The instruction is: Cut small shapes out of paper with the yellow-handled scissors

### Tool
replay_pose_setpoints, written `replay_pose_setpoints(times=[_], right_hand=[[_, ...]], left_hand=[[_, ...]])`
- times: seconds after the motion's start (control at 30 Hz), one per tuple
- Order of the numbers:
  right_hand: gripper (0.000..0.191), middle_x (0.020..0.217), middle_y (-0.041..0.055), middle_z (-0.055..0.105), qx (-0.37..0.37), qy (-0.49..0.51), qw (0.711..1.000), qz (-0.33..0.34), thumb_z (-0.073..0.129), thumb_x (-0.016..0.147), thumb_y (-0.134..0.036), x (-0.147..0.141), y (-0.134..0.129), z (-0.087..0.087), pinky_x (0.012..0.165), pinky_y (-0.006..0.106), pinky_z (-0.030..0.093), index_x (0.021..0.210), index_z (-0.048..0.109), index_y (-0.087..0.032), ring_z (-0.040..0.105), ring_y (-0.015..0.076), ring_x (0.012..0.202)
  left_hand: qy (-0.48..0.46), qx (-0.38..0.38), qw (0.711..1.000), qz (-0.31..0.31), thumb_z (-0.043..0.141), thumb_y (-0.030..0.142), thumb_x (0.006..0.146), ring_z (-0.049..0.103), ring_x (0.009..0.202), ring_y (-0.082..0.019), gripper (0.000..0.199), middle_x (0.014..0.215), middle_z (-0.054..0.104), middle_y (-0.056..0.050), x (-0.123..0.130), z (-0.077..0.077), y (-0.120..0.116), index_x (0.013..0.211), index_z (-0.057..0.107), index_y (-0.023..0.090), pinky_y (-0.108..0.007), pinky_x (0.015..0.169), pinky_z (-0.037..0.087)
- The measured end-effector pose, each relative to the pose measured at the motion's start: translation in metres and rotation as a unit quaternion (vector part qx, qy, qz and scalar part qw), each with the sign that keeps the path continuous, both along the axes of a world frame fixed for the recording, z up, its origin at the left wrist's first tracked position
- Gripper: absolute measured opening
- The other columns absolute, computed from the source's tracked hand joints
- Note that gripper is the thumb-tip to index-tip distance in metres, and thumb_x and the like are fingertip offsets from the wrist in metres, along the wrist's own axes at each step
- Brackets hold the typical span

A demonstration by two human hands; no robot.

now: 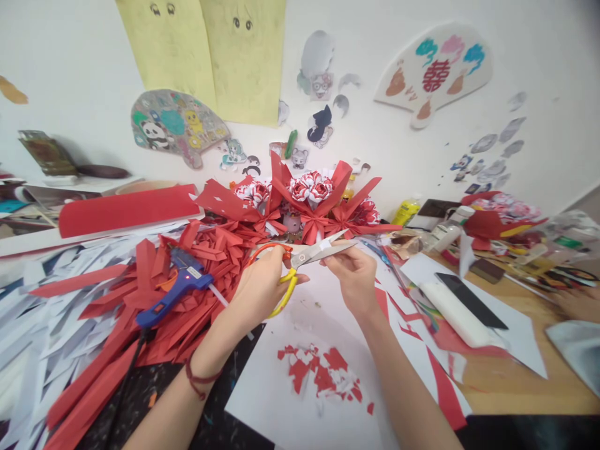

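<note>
My left hand (263,280) is closed around scissors (300,257) with orange and yellow handles. Their blades stand apart, pointing right. Just below the blades, the fingers of my right hand (355,280) are pinched together. A small white piece of paper (322,242) shows between the blades at those fingertips; the lower blade hides part of the grip. Beneath both hands lies a white sheet (262,400), with red and white paper scraps (323,372) scattered over it.
Left are a blue glue gun (180,284), folded red strips (126,337) and white strips (42,325). Red-and-white paper flowers (312,187) stand behind. A black phone (471,300) lies on a white object at right. Another person's hand (579,304) shows at the right edge.
</note>
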State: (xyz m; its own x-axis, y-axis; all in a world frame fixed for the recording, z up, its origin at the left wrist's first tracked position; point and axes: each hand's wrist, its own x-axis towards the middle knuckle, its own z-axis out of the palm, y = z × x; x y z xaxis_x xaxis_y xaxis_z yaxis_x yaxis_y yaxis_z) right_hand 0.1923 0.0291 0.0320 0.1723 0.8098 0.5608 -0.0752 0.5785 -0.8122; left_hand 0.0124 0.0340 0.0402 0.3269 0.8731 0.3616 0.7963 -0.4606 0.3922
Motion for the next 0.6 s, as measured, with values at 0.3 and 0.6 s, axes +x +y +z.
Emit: replay_pose_setpoints(times=[0.3,0.6], right_hand=[[0.006,0.075,0.0006,0.062,0.035,-0.102,0.994,0.006,0.070,0.071,-0.013,0.012,0.000,0.008,0.067,0.026,0.049,0.073,0.069,-0.019,0.059,0.0131,0.072],[0.013,0.078,0.0022,0.065,0.051,-0.142,0.988,0.016,0.069,0.071,-0.009,0.020,0.000,0.010,0.071,0.028,0.050,0.078,0.071,-0.020,0.061,0.0153,0.077]], left_hand=[[0.056,0.024,0.998,0.001,0.040,0.057,0.086,0.062,0.080,-0.025,0.036,0.077,0.059,-0.004,-0.007,0.009,-0.002,0.088,0.041,0.021,-0.027,0.053,0.027],[0.066,0.034,0.997,-0.006,0.042,0.055,0.087,0.063,0.079,-0.024,0.035,0.084,0.064,-0.003,-0.010,0.011,-0.004,0.093,0.043,0.021,-0.028,0.055,0.031]])
